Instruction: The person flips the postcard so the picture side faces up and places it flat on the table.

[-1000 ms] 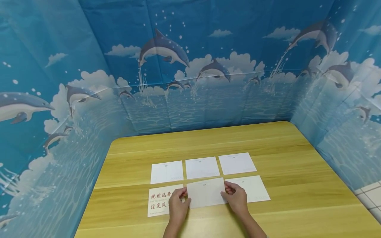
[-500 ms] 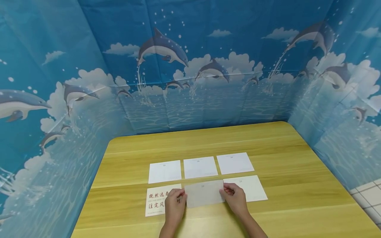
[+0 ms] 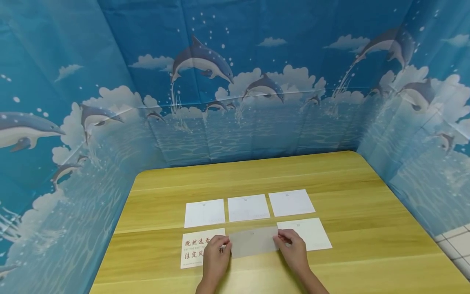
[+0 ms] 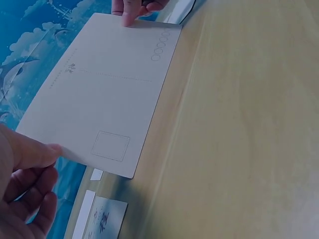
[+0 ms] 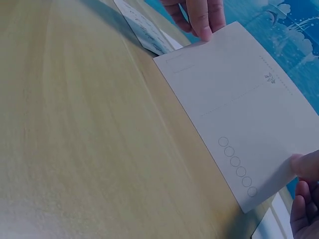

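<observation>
A white postcard (image 3: 253,243) is held above the table between both hands, its blank writing side toward me. My left hand (image 3: 216,255) pinches its left edge between thumb and fingers. The right hand (image 3: 292,248) pinches the opposite edge. In the left wrist view the postcard (image 4: 104,94) shows a stamp box, a dotted line and small circles. The same circles show on the postcard (image 5: 244,114) in the right wrist view. Below the left hand lies a postcard with red Chinese lettering (image 3: 192,249), partly covered by that hand.
Three white postcards lie in a far row: one at left (image 3: 204,213), one in the middle (image 3: 248,207), one at right (image 3: 291,203). Another postcard (image 3: 310,234) lies by the right hand. The wooden table (image 3: 367,245) meets a blue dolphin curtain (image 3: 257,130) behind.
The held postcard has tipped, so its face looks darker and shorter in the head view, with its top edge lower. Both hands keep their hold on it. The postcards on the table have not moved.
</observation>
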The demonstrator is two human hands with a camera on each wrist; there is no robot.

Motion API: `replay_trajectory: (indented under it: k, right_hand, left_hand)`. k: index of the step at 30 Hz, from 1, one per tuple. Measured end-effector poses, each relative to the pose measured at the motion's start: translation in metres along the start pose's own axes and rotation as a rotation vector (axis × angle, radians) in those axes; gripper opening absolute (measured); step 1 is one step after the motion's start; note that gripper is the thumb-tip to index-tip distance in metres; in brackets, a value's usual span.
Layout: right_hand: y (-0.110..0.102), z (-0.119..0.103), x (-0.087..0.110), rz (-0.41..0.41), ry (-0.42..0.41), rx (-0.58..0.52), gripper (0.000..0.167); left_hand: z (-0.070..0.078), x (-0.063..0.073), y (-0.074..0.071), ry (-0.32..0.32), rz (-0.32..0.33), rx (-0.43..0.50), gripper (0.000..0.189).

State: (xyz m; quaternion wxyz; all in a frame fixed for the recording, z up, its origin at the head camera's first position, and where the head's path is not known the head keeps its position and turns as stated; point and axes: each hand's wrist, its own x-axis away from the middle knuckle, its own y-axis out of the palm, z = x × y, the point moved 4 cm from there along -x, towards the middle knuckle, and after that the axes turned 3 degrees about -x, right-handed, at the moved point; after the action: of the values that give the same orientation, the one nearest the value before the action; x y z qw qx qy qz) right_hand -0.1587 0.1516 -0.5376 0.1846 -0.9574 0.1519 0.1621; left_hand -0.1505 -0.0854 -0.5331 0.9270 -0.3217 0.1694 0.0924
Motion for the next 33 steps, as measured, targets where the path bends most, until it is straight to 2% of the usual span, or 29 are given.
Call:
replay_trajectory:
  k: [10,20,25,33]
  right_hand:
    - [-0.004,-0.005,0.003,0.013,-0.181,-0.067,0.01]
    - [-0.007,-0.01,0.008,0.003,-0.15,0.04,0.012]
    - [-0.009,-0.011,0.011,0.006,-0.183,0.065,0.013]
    - [-0.012,-0.015,0.017,0.002,-0.218,0.078,0.015]
  left_hand:
    - [0.005,0.002,-0.004,0.036,-0.02,-0.028,0.007]
    - [0.008,0.005,-0.008,0.052,-0.004,-0.037,0.008]
    - [0.009,0.007,-0.009,0.086,0.015,-0.021,0.009]
    - [0.01,0.013,-0.011,0.143,0.049,-0.046,0.009]
